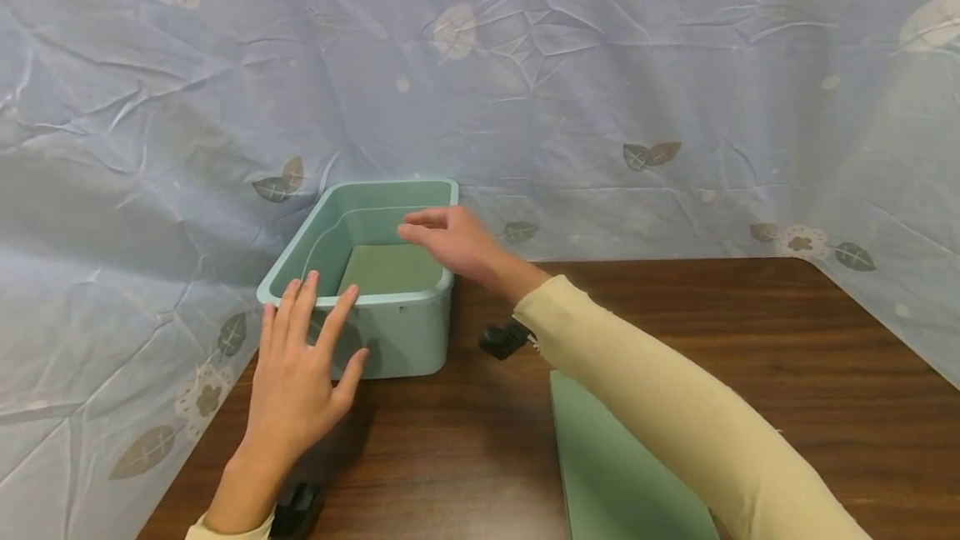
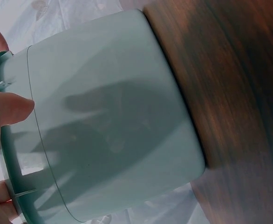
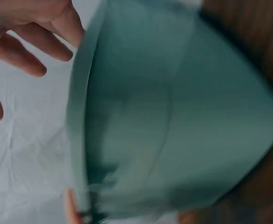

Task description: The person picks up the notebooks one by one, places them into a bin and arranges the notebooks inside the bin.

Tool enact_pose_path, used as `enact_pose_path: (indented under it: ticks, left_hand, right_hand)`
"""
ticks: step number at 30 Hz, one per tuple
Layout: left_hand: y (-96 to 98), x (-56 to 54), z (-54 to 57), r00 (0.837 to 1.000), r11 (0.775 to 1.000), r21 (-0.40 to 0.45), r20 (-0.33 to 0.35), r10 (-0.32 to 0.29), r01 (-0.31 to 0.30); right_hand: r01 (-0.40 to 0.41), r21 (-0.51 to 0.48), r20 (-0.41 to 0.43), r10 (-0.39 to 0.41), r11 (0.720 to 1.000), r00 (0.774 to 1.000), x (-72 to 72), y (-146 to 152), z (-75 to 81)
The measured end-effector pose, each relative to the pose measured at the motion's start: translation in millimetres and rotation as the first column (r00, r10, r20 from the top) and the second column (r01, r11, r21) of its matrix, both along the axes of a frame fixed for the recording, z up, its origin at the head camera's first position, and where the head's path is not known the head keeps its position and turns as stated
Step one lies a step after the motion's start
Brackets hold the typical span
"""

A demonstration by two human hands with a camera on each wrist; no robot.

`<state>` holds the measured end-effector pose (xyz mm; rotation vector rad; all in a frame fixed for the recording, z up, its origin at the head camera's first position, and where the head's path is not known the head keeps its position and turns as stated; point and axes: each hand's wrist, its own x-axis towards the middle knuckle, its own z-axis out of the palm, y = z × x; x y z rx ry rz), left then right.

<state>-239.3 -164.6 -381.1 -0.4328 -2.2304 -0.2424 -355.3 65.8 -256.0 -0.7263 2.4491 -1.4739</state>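
A pale green plastic bin (image 1: 393, 336) stands at the back left of the table. Inside it lies a flat, darker green piece (image 1: 390, 267). My left hand (image 1: 296, 382) is at the bin's near rim with its fingers spread, and the left wrist view shows the thumb (image 2: 17, 108) beside the bin's wall. Over the bin's right rim hovers my right hand (image 1: 453, 240), its fingers slightly bent with nothing between them. A flat green board (image 1: 622, 473) lies on the table under my right forearm, which hides part of it.
The dark wooden table (image 1: 750, 340) runs to the right of the bin. A floral grey-blue cloth (image 1: 540, 107) hangs behind the table and along its left and right sides. Black wrist devices (image 1: 504, 340) sit at both wrists.
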Motion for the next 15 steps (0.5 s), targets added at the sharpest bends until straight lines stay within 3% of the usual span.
enact_pose_path:
  ticks: [3, 6, 11, 15]
  left_hand:
    - [-0.4, -0.4, 0.1, 1.000, 1.000, -0.001, 0.003, 0.002, -0.002]
    - [-0.7, -0.4, 0.2, 1.000, 1.000, -0.001, 0.008, 0.005, -0.005]
    - [-0.4, 0.1, 0.2, 1.000, 1.000, 0.005, 0.006, 0.008, -0.008]
    - [1.1, 0.6, -0.5, 1.000, 1.000, 0.005, -0.003, 0.009, -0.009]
  right_hand:
    - [0.016, 0.224, -0.214, 0.033, 0.975, 0.976, 1.2, 16, 1.6]
    - [0.032, 0.379, -0.322, 0.099, 0.925, 0.942, 1.7, 34, 1.9]
    - [0.033, 0.500, -0.364, 0.175, 0.865, 0.915, 1.2, 65, 0.0]
    - [0.033, 0.563, -0.365, 0.213, 0.826, 0.906, 6.0, 88, -0.5]
